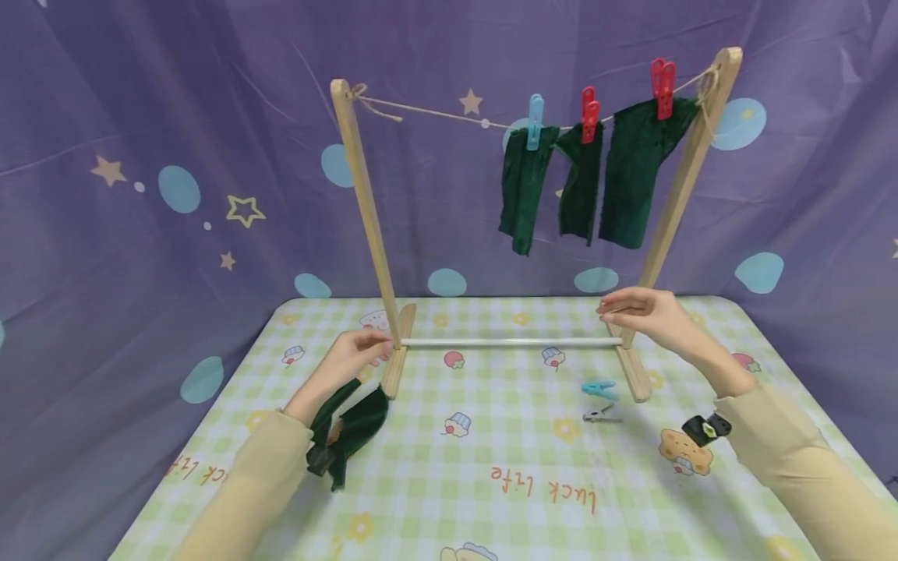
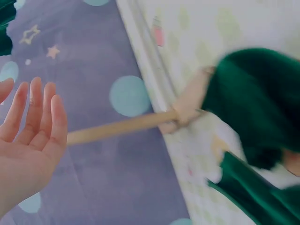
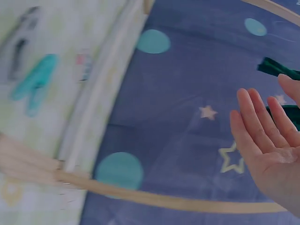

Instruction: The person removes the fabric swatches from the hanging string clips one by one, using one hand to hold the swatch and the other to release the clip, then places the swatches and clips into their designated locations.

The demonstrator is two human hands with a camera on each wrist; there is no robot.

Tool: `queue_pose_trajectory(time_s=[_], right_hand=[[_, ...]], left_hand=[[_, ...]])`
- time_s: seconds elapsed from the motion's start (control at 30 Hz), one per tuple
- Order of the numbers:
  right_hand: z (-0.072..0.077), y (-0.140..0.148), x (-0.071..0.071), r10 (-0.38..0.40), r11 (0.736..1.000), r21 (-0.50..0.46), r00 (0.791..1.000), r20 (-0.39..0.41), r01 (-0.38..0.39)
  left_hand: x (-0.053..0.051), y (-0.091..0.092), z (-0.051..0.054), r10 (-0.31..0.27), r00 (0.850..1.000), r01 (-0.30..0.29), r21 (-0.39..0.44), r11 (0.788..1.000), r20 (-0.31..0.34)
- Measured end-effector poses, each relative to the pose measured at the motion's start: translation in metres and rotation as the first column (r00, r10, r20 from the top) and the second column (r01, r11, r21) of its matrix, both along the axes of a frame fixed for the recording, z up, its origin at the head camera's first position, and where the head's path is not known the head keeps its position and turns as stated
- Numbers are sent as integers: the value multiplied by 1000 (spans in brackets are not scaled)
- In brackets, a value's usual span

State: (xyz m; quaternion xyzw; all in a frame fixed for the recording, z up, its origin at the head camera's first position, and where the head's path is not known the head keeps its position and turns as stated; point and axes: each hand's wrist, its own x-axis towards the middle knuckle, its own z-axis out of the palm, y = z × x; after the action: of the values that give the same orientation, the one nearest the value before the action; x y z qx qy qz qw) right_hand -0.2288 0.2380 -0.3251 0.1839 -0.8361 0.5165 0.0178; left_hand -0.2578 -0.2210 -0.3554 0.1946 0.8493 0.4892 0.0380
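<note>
My left hand (image 1: 354, 355) hovers by the foot of the left wooden post, fingers loosely bent and holding nothing. Below that wrist a dark green cloth piece (image 1: 365, 421) lies crumpled on the table, partly hidden by the forearm. Near the right post's foot is my right hand (image 1: 651, 315), raised and also without anything in it; its fingers look extended in the right wrist view. Three green cloths hang from the string: one (image 1: 522, 195) under a blue clothespin (image 1: 535, 121), a narrower one (image 1: 581, 191) under a red clothespin (image 1: 590, 117), and a wider one (image 1: 627, 179) under red clothespin plastic (image 1: 664, 89).
A wooden stand with a left post (image 1: 368, 210), a right post (image 1: 677, 210) and a white crossbar (image 1: 505, 343) carries the string (image 1: 435, 111). A blue clothespin (image 1: 599, 389) and a grey clothespin (image 1: 599, 417) lie on the checked tablecloth (image 1: 421, 483). A purple curtain (image 1: 266, 117) hangs behind.
</note>
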Motion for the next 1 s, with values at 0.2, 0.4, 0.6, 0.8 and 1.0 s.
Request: queue_pose_trajectory(time_s=[0.2,0.4,0.6,0.8,1.0], right_hand=[[30,-12,-8,-31,999,-43,999,-24,30],[58,-24,-17,-41,996,-78,997,-65,36],[91,-40,-27,-66,988,-152,984,-164,41],[125,-54,-34,-124,971,-230,967,-223,71],[147,-64,-39,-117,936,-349,975,-191,44]], left_hand=[[-9,23,17,5,1000,-5,67,998,-10],[-18,48,27,-15,1000,19,172,985,-21],[-26,67,43,-17,996,33,199,979,-85],[-34,86,62,-14,995,37,219,975,-103],[-41,102,77,-13,989,48,238,970,-149]])
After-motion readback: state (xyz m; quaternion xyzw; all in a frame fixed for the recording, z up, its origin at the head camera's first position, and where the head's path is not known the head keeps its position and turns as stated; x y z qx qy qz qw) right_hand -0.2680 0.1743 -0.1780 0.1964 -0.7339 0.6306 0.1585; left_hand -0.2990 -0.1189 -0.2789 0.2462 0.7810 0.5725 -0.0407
